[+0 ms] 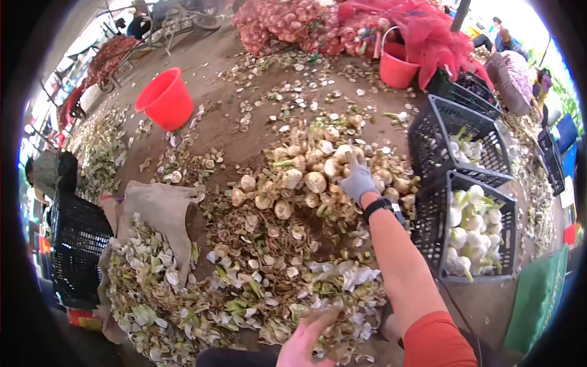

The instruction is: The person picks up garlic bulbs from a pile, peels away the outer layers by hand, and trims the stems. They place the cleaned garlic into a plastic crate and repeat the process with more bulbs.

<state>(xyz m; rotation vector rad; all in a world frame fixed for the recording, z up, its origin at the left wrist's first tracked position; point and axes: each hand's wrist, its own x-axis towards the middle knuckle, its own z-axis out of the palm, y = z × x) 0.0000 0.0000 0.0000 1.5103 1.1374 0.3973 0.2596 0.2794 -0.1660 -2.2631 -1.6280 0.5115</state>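
My right hand (359, 181), in a grey glove with bare fingertips, reaches over a heap of untrimmed garlic bulbs (315, 181). Its fingers are stretched and slightly apart, touching the bulbs at the heap's top; no bulb is visibly lifted. Low in the view, my left hand (307, 340) hovers over the peelings, bare and somewhat blurred, fingers extended and holding nothing visible. Loose garlic skins and leaf scraps (244, 300) cover the ground between me and the heap. Beside my right arm, a black crate (433, 241) holds cleaned white garlic bulbs (477, 229).
Behind that crate stands another black crate (428, 131) with some garlic. Red buckets (165, 101) (397, 68) stand farther back, near red net sacks of garlic (287, 27). A dark crate (76, 238) and a brown cloth (160, 214) lie left. People sit at the far right.
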